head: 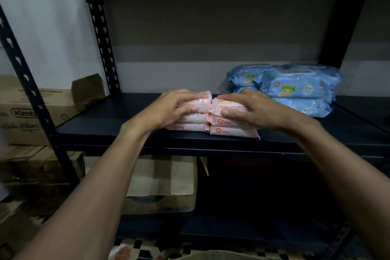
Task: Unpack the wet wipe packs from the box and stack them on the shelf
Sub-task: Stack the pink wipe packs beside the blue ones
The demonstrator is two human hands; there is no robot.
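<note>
Stacking part done: pink packs [230, 131] 2x3 on shelf [105, 124].
L hand [179, 105] & R hand [251, 110] each grip a top pack; blue packs [299, 91] beside; box [162, 175] below, contents unclear.

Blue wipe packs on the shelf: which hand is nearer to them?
Right. The right hand holds the right pink stack, directly beside the blue wipe packs; the left hand holds the left pink stack, one stack farther away.
</note>
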